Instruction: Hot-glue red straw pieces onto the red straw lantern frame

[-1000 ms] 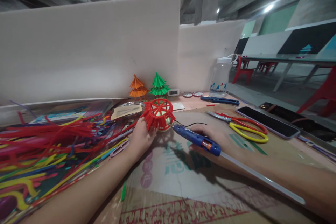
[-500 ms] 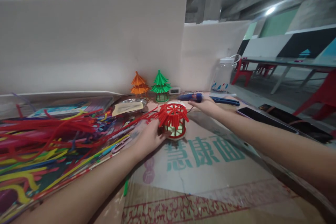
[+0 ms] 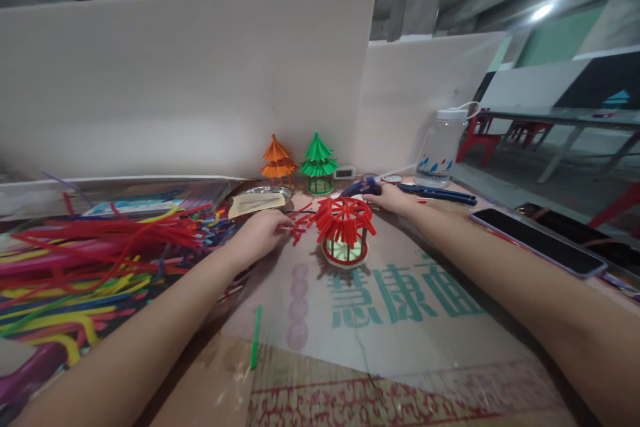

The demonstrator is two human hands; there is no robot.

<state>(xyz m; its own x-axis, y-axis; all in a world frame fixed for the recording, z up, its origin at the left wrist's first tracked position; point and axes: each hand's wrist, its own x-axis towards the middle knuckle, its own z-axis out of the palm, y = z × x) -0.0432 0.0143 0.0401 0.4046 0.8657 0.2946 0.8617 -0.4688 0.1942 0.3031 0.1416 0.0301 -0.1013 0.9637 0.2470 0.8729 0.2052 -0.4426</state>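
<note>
My right hand [image 3: 389, 199] is wrapped around a dark blue hot glue gun [image 3: 361, 187], and a pale glue stick juts from its back end. My left hand [image 3: 263, 235] has its fingers drawn together at the edge of some short red pipe cleaner pieces [image 3: 301, 221]; whether one is pinched cannot be made out. Between the hands, a small red pavilion model [image 3: 344, 230] stands upright on the cardboard, untouched. It has a fringed red roof, thin posts and a pale round base.
Behind stand an orange pagoda [image 3: 278, 161] and a green pagoda [image 3: 319, 163]. Loose pipe cleaners [image 3: 100, 240] cover the left side, near a metal dish [image 3: 273, 191]. Rightward are a clear bottle [image 3: 440, 150], dark blue-handled pliers [image 3: 440, 195] and a phone [image 3: 537, 240]. A white board [image 3: 190, 87] rises behind.
My left hand has let go of the red pavilion and moved left to the short red pieces. My right hand keeps hold of the glue gun, now turned differently. The view has shifted slightly.
</note>
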